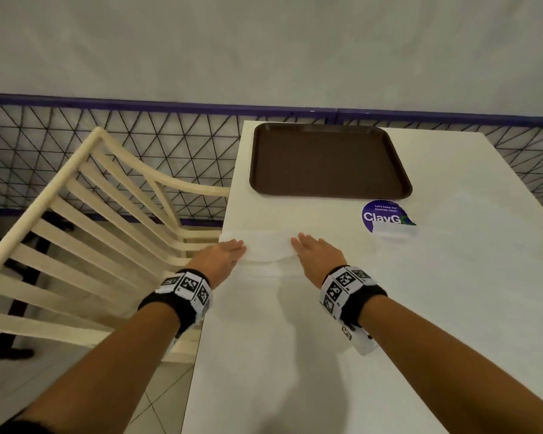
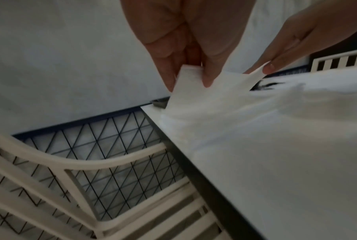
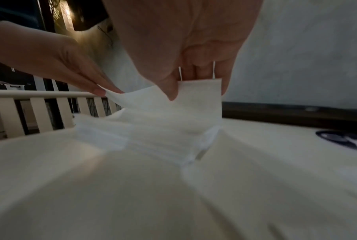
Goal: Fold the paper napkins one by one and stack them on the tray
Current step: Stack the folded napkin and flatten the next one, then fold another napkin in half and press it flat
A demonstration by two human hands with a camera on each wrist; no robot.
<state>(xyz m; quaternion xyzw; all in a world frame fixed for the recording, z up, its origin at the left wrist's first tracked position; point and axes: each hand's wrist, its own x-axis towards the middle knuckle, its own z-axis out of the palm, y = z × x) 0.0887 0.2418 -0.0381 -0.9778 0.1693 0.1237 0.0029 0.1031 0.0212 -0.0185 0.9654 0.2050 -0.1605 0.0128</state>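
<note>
A white paper napkin (image 1: 268, 249) lies near the left edge of the white table (image 1: 452, 308). My left hand (image 1: 229, 250) pinches its left far corner between thumb and fingers, as the left wrist view shows on the napkin (image 2: 204, 100). My right hand (image 1: 308, 245) pinches the right far corner, with the napkin (image 3: 153, 113) raised off the table there. Both corners are lifted and the sheet sags between them. More white paper seems to lie under it. The brown tray (image 1: 326, 161) sits at the table's far end with nothing on it.
A purple round sticker (image 1: 383, 214) is on the table right of my hands, partly covered by another white napkin (image 1: 395, 230). A cream slatted chair (image 1: 91, 214) stands against the table's left edge. A wire mesh fence (image 1: 170, 142) runs behind.
</note>
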